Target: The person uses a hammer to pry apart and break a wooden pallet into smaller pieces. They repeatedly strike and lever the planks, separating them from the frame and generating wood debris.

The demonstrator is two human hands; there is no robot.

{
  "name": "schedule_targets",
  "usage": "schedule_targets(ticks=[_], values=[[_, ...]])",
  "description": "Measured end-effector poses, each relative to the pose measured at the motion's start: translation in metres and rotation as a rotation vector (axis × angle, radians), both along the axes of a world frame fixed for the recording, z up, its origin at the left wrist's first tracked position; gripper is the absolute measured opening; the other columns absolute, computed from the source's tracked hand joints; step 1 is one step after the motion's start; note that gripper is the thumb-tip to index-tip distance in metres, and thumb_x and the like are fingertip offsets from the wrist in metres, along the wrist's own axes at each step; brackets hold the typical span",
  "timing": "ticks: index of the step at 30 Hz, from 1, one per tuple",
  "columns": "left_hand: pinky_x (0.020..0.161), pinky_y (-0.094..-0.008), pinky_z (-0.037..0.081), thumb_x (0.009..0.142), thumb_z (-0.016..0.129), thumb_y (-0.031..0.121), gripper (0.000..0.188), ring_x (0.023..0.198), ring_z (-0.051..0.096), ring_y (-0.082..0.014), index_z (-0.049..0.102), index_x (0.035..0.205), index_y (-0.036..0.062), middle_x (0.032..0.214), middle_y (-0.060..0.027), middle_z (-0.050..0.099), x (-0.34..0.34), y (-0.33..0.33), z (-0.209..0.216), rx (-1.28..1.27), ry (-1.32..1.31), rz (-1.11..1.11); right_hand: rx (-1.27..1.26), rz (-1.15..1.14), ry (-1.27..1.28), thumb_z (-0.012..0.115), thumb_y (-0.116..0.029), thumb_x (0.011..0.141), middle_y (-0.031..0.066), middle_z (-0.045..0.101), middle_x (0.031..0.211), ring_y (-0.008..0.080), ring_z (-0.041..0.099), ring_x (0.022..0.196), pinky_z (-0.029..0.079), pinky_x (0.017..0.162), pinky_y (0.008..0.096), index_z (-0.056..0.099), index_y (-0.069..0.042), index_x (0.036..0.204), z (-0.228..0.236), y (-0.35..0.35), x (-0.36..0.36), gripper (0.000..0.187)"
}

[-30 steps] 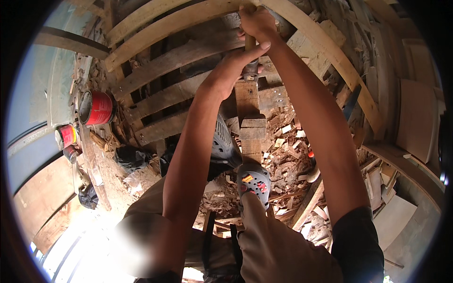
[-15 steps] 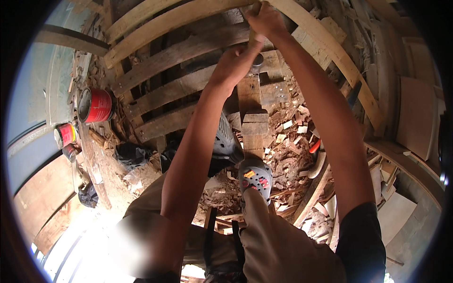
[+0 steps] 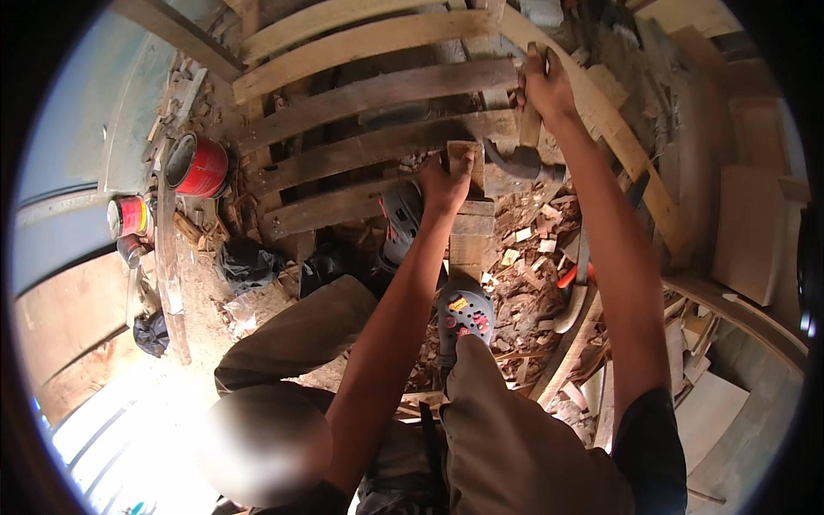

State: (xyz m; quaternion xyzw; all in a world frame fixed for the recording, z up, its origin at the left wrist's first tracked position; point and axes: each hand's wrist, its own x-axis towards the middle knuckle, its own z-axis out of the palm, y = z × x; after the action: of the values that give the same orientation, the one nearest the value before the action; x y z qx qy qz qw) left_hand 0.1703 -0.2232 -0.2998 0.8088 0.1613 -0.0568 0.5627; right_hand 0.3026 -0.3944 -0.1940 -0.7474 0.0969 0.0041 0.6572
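My right hand (image 3: 545, 81) is closed around the wooden handle of a hammer (image 3: 525, 153). Its dark metal head hangs below my fist, beside the pallet slats (image 3: 369, 90). Lower down, my left hand (image 3: 445, 182) grips the top of a short upright wooden block (image 3: 470, 225) that stands against the nearest slat. The hammer head sits just right of that block and a little above it. Both forearms reach up from the lower edge, over my knees.
A red tin can (image 3: 197, 165) and a smaller red and yellow can (image 3: 129, 215) stand at the left. Black bags (image 3: 245, 262) lie by my leg. Wood chips (image 3: 536, 257) litter the ground around my grey clogs (image 3: 463, 313). Boards (image 3: 755, 223) are stacked at the right.
Both hands have come down from the top slats. The left hand dropped to the upright block, and the hammer's head now shows below the right fist.
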Motion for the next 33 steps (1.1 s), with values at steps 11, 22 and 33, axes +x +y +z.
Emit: schedule_targets(ticks=[11,22,33], values=[[0.107,-0.0459,0.042,0.076,0.084,0.035,0.116,0.132,0.047,-0.0469,0.009,0.152,-0.0113,0.141,-0.0369,0.045,-0.053,-0.038,-0.013,0.385,-0.227,0.274,-0.331,0.037,-0.286,0.049,-0.030,0.106,0.0094,0.057,0.068,0.0174,0.058,0.046,0.049,0.046,0.0351,0.036,-0.004,0.141,0.155,-0.003,-0.113,0.046],[0.095,-0.0438,0.051,0.064,0.095,0.019,0.097,0.116,0.060,-0.0320,0.039,0.135,-0.0149,0.131,-0.0264,0.057,-0.015,-0.023,-0.018,-0.085,0.196,0.007,-0.383,0.072,-0.520,0.049,-0.033,0.107,0.0070,0.057,0.074,0.0156,0.060,0.052,0.051,0.046,0.0310,0.044,-0.002,0.121,0.390,-0.041,-0.232,0.034],[0.096,-0.0559,0.055,0.085,0.083,0.026,0.087,0.115,0.061,-0.0390,0.029,0.145,-0.0067,0.136,-0.0263,0.053,-0.037,-0.011,0.020,-0.418,0.121,-0.009,-0.320,0.084,-0.433,0.049,-0.037,0.107,0.0078,0.057,0.074,0.0153,0.059,0.052,0.050,0.047,0.0298,0.048,-0.001,0.105,0.364,-0.020,-0.239,0.036]])
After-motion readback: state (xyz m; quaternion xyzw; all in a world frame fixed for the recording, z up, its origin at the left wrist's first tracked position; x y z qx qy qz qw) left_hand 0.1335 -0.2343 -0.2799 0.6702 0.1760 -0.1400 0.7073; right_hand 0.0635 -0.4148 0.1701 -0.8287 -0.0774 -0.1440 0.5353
